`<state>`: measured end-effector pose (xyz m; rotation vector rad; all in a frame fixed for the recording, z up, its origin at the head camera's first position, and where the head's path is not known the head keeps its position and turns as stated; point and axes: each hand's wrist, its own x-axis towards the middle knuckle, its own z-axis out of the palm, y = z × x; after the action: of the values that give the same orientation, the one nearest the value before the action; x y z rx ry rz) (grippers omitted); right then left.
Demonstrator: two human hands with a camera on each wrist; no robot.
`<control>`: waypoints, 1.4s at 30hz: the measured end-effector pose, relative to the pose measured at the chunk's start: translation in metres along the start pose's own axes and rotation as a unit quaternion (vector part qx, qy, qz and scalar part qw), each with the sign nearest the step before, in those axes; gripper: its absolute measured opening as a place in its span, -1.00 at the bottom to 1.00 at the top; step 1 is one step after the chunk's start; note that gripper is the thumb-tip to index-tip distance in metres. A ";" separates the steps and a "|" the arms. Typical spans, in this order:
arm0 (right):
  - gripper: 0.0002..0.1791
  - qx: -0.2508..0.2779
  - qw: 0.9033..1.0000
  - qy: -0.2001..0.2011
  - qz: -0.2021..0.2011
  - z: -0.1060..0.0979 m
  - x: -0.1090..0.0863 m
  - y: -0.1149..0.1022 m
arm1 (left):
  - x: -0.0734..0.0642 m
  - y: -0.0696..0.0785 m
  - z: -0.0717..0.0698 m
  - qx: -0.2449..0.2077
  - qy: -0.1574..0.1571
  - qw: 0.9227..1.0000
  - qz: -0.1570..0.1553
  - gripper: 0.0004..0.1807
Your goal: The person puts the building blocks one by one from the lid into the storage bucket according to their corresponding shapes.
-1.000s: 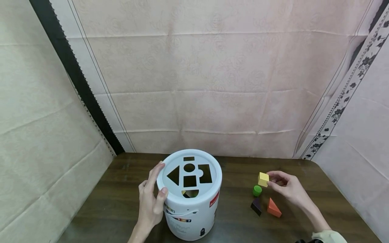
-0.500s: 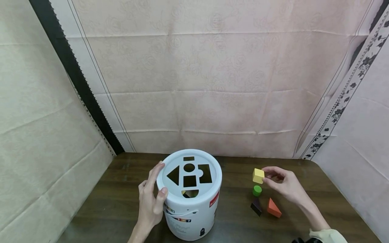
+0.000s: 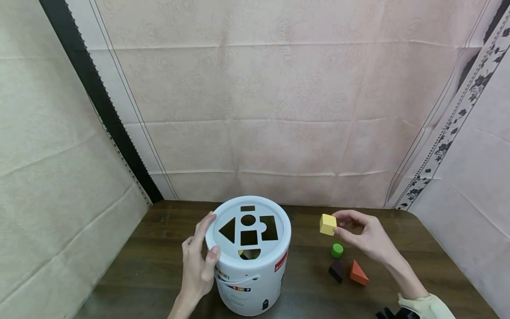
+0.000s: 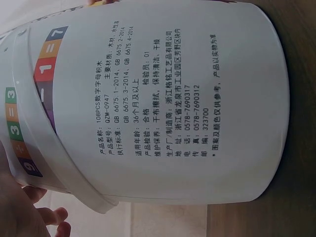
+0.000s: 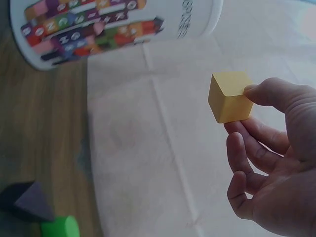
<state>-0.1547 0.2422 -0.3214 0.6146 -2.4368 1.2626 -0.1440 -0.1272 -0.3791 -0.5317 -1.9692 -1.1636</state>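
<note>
A white shape-sorter bucket (image 3: 255, 290) stands upright on the table, its pale lid (image 3: 275, 252) cut with several shaped holes. Against the left side of the lid rests my left hand (image 3: 198, 259), thumb and fingers spread along the rim; the bucket's printed side (image 4: 163, 108) fills the left wrist view. My right hand (image 3: 364, 232) pinches a yellow cube (image 3: 328, 224) between thumb and fingertips, raised to the right of the bucket. In the right wrist view the thumb presses one side of the cube (image 5: 230, 97), and the other fingers curl below it.
Below the right hand, a green cylinder (image 3: 337, 250), a dark block (image 3: 336, 271) and an orange-red triangular block (image 3: 359, 273) lie on the brown wooden table (image 3: 307, 292). Pale cloth (image 3: 279, 110) hangs behind the table and at both sides.
My right hand has carried the yellow cube leftward and toward the back of the view, from just above the green cylinder. The left hand and the bucket stay put.
</note>
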 end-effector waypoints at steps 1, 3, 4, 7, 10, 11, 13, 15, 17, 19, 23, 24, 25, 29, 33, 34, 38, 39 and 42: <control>-0.71 0.001 1.000 -0.001 -0.001 0.000 0.001 -0.003 | 0.000 0.000 0.000 0.000 0.001 1.000 0.001 -0.34; -0.71 0.004 1.000 -0.004 -0.002 0.001 0.004 -0.009 | 0.000 0.000 0.000 0.000 0.001 1.000 0.001 -0.34; -0.72 0.005 1.000 -0.005 -0.004 0.002 0.004 -0.011 | 0.000 0.000 0.000 0.000 0.001 1.000 0.001 -0.35; -0.72 -0.001 1.000 -0.005 -0.022 0.003 0.008 -0.017 | 0.000 0.001 0.000 0.000 -0.001 1.000 -0.002 -0.35; -0.72 -0.005 0.999 -0.004 -0.042 0.003 0.011 -0.021 | 0.000 0.001 0.000 0.003 -0.001 1.000 -0.003 -0.35; -0.72 -0.005 0.999 -0.003 -0.046 0.003 0.012 -0.023 | 0.000 0.001 0.000 0.003 -0.001 1.000 -0.003 -0.35; -0.72 -0.004 0.999 -0.003 -0.047 0.003 0.014 -0.026 | 0.000 0.001 0.000 0.004 0.000 1.000 -0.003 -0.35; -0.73 0.000 0.999 -0.005 -0.043 0.003 0.016 -0.030 | 0.000 0.001 -0.001 0.004 0.000 1.000 -0.003 -0.35; -0.73 0.004 0.999 -0.008 -0.043 0.004 0.017 -0.034 | -0.001 0.001 -0.001 0.004 0.000 1.000 -0.003 -0.35; -0.74 0.007 0.999 -0.010 -0.046 0.005 0.018 -0.039 | -0.001 0.001 -0.001 0.006 -0.001 1.000 -0.004 -0.35; -0.73 0.018 0.998 -0.014 -0.050 0.008 0.020 -0.047 | 0.000 0.001 -0.001 0.005 0.002 1.000 0.000 -0.33; -0.73 0.019 0.998 -0.015 -0.050 0.009 0.021 -0.049 | 0.000 0.001 -0.001 0.004 0.003 1.000 0.002 -0.33; -0.73 0.022 0.998 -0.017 -0.049 0.009 0.021 -0.050 | 0.000 0.001 -0.001 0.004 0.004 1.000 0.003 -0.33; -0.72 0.025 0.998 -0.021 -0.050 0.012 0.024 -0.054 | 0.000 0.001 0.000 0.002 0.005 1.000 0.005 -0.33; -0.72 0.032 0.998 -0.028 -0.053 0.015 0.027 -0.058 | 0.000 0.001 0.000 0.003 0.004 1.000 0.004 -0.32; -0.71 0.036 0.998 -0.030 -0.050 0.016 0.027 -0.059 | 0.000 0.001 0.000 0.004 0.004 1.000 0.004 -0.32; -0.70 0.048 0.997 -0.041 -0.039 0.021 0.029 -0.065 | 0.000 0.001 0.000 0.006 0.004 1.000 0.004 -0.33; -0.69 0.049 0.997 -0.043 -0.037 0.022 0.030 -0.067 | 0.000 0.001 0.000 0.006 0.004 1.000 0.003 -0.33; -0.68 0.053 0.997 -0.049 -0.033 0.027 0.031 -0.072 | 0.000 0.001 0.000 0.006 0.005 1.000 0.003 -0.33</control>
<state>-0.1464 0.1762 -0.2726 0.7980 -2.4179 1.3718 -0.1431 -0.1268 -0.3783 -0.5257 -1.9635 -1.1482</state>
